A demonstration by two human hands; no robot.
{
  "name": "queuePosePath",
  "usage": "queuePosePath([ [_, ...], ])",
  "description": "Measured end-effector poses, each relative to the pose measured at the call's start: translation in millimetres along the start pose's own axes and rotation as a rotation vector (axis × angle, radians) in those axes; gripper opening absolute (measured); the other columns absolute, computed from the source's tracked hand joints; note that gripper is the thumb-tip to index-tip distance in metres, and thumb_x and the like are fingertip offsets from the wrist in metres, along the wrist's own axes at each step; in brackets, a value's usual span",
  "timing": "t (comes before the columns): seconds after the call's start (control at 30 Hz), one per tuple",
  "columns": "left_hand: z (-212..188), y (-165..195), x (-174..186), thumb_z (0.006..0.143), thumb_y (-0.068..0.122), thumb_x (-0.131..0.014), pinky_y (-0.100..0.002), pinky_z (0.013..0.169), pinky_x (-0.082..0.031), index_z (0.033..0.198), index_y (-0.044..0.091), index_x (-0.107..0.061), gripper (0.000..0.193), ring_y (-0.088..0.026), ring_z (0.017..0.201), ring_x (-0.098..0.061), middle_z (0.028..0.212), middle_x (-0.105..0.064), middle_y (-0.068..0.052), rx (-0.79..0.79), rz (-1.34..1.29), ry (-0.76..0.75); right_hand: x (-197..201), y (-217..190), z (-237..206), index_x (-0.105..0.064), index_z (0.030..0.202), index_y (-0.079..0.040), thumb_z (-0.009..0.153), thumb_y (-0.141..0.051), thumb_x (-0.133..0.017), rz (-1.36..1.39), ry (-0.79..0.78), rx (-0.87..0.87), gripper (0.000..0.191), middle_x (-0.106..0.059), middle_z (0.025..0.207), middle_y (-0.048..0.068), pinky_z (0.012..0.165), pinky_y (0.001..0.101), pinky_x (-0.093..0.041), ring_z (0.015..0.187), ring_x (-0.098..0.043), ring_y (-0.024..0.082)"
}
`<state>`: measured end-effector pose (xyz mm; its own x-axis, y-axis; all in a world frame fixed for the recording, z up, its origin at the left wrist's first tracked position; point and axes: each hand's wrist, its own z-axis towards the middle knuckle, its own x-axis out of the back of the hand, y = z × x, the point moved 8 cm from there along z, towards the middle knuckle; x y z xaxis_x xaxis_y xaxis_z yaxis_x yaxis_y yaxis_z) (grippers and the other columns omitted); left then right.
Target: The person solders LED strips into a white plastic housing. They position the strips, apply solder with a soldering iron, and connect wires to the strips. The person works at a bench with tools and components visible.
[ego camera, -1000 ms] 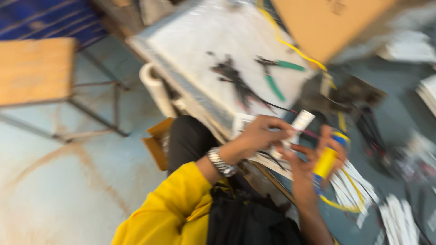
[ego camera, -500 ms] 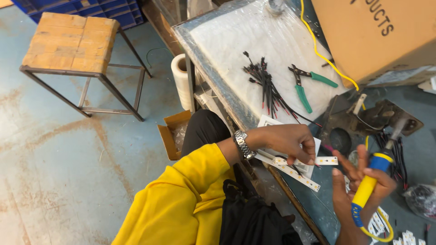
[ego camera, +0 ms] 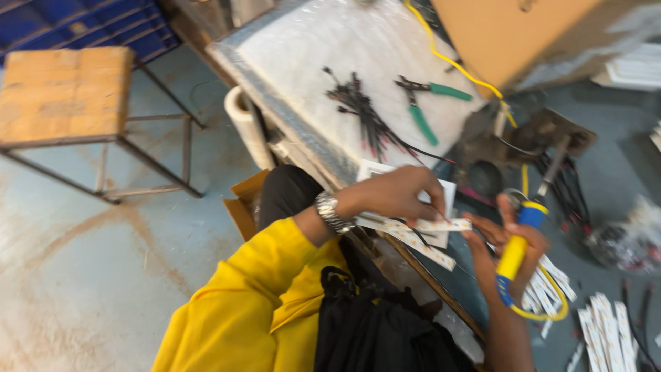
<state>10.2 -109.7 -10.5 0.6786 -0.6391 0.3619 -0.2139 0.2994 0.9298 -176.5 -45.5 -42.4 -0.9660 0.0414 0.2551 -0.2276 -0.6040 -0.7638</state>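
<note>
My left hand [ego camera: 403, 196], in a yellow sleeve with a metal wristwatch, pinches thin white LED strips [ego camera: 423, 234] against the near edge of the workbench [ego camera: 296, 62]. A small white card [ego camera: 447, 193] lies under the fingers. Just to the right, my right hand [ego camera: 509, 244] grips a soldering iron [ego camera: 515, 256] by its yellow and blue handle. The iron's shaft points up and away toward a dark metal stand [ego camera: 551, 131]. The two hands are almost touching.
A bundle of dark wires [ego camera: 365, 117] and green-handled pliers [ego camera: 425, 114] lie on the bench's white sheet. A cardboard box [ego camera: 537, 34] and a yellow cable [ego camera: 454, 65] sit behind. More white strips [ego camera: 606, 331] lie at lower right. A wooden stool [ego camera: 65, 93] stands on the floor to the left.
My right hand with the soldering iron has come up closer to my left hand. The left hand still holds the strips. The view has shifted slightly.
</note>
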Motion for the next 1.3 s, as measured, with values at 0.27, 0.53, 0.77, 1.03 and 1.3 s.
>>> queuePosePath([
  [0.27, -20.9, 3.2, 1.5, 0.090, 0.010, -0.073, -0.022, 0.053, -0.053, 0.101, 0.001, -0.077, 0.015, -0.007, 0.060, -0.071, 0.082, -0.076, -0.005, 0.009, -0.002, 0.358, 10.9, 21.3, -17.0, -0.030, 0.130, -0.013, 0.089, 0.016, -0.072, 0.070, 0.037, -0.052, 0.065, -0.042, 0.160, 0.031, 0.113, 0.0469, -0.054, 0.117, -0.071, 0.035],
  [0.53, -20.3, -21.0, 0.6, 0.094, 0.008, -0.071, -0.019, 0.051, -0.047, 0.104, -0.003, -0.072, 0.015, -0.001, 0.057, -0.059, 0.077, -0.072, -0.002, 0.105, -0.223, 0.433, 27.6, 30.4, -12.2, -0.030, 0.133, -0.015, 0.091, 0.019, -0.069, 0.254, 0.129, -0.098, 0.066, -0.038, 0.164, 0.027, 0.114, 0.0451, -0.054, 0.118, -0.072, 0.033],
  [0.77, -25.0, -5.4, 5.9, 0.093, 0.004, -0.071, -0.019, 0.060, -0.051, 0.100, -0.003, -0.069, 0.010, -0.001, 0.069, -0.062, 0.085, -0.072, -0.002, -0.088, -0.111, 0.476, -3.1, 38.1, -4.6, -0.033, 0.132, -0.013, 0.090, 0.020, -0.070, 0.149, 0.080, -0.151, 0.066, -0.042, 0.161, 0.026, 0.112, 0.0419, -0.054, 0.117, -0.072, 0.032],
  [1.03, -31.7, -8.3, 2.6, 0.090, 0.000, -0.070, -0.020, 0.059, -0.047, 0.093, -0.002, -0.066, 0.005, -0.003, 0.064, -0.057, 0.076, -0.066, -0.002, -0.156, -0.029, 0.504, 39.4, 50.4, -7.0, -0.032, 0.132, -0.016, 0.091, 0.019, -0.073, 0.225, 0.241, -0.154, 0.067, -0.042, 0.164, 0.022, 0.112, 0.0425, -0.057, 0.117, -0.073, 0.030],
  [1.3, -32.9, -23.8, 10.8, 0.093, -0.001, -0.072, -0.020, 0.064, -0.046, 0.095, -0.001, -0.066, 0.006, -0.002, 0.071, -0.058, 0.084, -0.066, -0.002, -0.099, -0.247, 0.479, -10.5, 45.0, -3.3, -0.035, 0.129, -0.012, 0.091, 0.018, -0.072, 0.161, 0.026, -0.118, 0.061, -0.043, 0.162, 0.022, 0.114, 0.0387, -0.052, 0.120, -0.072, 0.031],
])
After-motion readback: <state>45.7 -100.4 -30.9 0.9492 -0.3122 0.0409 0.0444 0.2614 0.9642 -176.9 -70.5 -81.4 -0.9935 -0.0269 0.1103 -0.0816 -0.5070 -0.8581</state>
